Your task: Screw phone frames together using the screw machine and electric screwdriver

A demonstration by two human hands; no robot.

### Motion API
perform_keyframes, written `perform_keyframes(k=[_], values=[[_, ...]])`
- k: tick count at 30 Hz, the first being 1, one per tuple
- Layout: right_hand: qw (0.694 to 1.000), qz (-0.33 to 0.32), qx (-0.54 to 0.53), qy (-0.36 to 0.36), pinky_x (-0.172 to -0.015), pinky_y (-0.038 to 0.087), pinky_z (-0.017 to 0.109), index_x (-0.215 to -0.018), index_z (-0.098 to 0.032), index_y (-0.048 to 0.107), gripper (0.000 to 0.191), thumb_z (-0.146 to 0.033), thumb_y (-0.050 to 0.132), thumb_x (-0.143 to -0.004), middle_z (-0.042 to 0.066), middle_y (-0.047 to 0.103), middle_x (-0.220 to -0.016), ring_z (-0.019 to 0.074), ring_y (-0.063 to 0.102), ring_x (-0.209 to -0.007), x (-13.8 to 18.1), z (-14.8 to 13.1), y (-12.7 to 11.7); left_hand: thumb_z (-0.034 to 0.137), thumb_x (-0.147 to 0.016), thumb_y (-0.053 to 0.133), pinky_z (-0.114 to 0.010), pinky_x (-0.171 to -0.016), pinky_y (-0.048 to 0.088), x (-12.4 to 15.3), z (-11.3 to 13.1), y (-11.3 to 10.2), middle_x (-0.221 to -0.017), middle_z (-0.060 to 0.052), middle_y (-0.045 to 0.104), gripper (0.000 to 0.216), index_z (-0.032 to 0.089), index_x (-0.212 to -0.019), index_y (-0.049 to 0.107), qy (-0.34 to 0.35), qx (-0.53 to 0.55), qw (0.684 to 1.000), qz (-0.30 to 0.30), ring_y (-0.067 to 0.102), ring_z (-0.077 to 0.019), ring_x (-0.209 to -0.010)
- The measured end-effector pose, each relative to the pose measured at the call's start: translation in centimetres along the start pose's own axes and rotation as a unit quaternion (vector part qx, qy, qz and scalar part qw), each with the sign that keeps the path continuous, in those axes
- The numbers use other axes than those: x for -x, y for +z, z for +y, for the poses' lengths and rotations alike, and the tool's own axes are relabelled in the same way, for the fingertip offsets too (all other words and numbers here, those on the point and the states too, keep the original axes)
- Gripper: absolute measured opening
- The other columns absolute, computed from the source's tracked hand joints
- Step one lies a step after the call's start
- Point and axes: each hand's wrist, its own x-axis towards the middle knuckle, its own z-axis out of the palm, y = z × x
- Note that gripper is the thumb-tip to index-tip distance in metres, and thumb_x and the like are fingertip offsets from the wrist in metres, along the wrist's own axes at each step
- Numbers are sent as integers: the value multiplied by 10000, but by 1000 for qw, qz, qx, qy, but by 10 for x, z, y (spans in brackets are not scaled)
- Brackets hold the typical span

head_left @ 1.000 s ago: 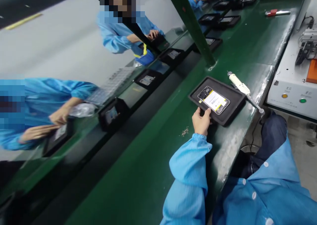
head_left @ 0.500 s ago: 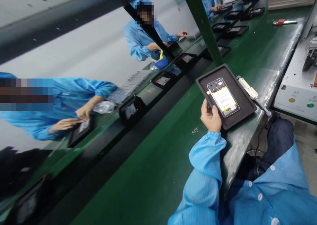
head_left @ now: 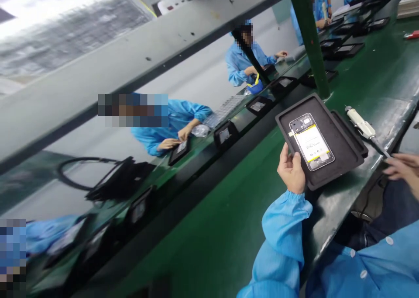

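My left hand [head_left: 290,170] grips the near corner of a black tray [head_left: 340,158] and holds it tilted up off the green bench [head_left: 229,228]. In the tray lies an opened phone [head_left: 311,141] with a white and yellow battery showing. A second black tray [head_left: 352,129] lies under it on the bench. My right hand [head_left: 403,170] comes in blurred at the right edge, fingers stretched toward a white electric screwdriver [head_left: 362,125] lying on the bench; it holds nothing.
A green post [head_left: 310,40] stands behind the tray. A dark conveyor [head_left: 196,175] carries several black trays with phones. Across it, people in blue coats work at their places. A grey shelf beam [head_left: 131,71] runs overhead.
My left hand has lifted and turned the tray further up off the bench. My right hand has come into view at the right. The view has swung left and up.
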Motion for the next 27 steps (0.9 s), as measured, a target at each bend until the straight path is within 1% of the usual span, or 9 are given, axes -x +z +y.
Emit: perform_keyframes(k=[4,6,9,13,16,19,22,24,27], values=[[946,-254,-180,88,-688,612,417,-1117,-247,653,633,-613,778,-616,75,680,-1051,271,678,-868,-2,-19,90,328,-740,691,-316,-948,517,10,12,-43,-1145,-104,699,522,127,-1218,628,17,-21,999,43,652,-215,-1059],[918,-333,-194,97,-795,595,399,-1099,-198,661,603,-555,795,-632,70,688,-1033,253,670,-907,3,-20,124,350,-735,705,-349,-964,510,16,15,-70,-1155,-125,691,551,107,-1222,622,-2,-36,998,58,643,-239,-1078],[895,-400,-180,79,-893,557,404,-1064,-173,662,550,-499,808,-646,65,690,-1037,251,657,-962,21,-15,161,383,-736,723,-405,-996,489,24,22,-110,-1264,-158,627,614,112,-1270,587,-21,-111,990,89,605,-276,-1149],[879,-447,-157,62,-879,562,381,-1105,-174,631,558,-507,777,-681,68,688,-1043,247,659,-963,60,-10,194,388,-679,792,-480,-1175,241,37,41,-144,-1379,-136,540,618,169,-1230,617,37,-279,956,85,382,-323,-1374],[870,-466,-156,50,-877,567,372,-1131,-188,613,551,-500,760,-701,63,681,-1065,242,663,-956,85,-10,208,381,-569,864,-558,-1182,139,44,54,-153,-1322,-130,577,624,178,-1123,662,16,-340,938,62,339,-387,-1385],[866,-478,-147,31,-903,558,378,-1121,-191,617,515,-482,751,-718,61,678,-1065,247,660,-969,96,-7,212,304,-619,823,-516,-1099,351,50,65,-163,-1080,-81,687,469,190,-1054,692,-33,-364,930,44,584,-350,-1157],[874,-465,-136,22,-924,546,386,-1116,-187,615,503,-466,751,-721,67,680,-1064,250,658,-982,95,-3,212,209,-697,695,-361,-838,538,52,72,-177,-837,-24,708,386,179,-1082,700,-55,-351,931,78,685,-238,-836],[886,-442,-135,33,-929,542,392,-1126,-188,605,515,-473,751,-721,70,679,-1073,250,655,-995,93,-1,212,232,-725,636,-315,-741,550,49,74,-185,-809,-32,715,349,147,-1056,705,-64,-270,950,144,686,-205,-768],[881,-444,-147,67,-941,535,400,-1124,-186,602,531,-484,758,-712,74,679,-1084,249,649,-1014,94,-1,215,347,-752,628,-361,-770,565,40,72,-189,-880,-86,734,390,108,-1053,692,-106,-100,972,183,700,-227,-818]])
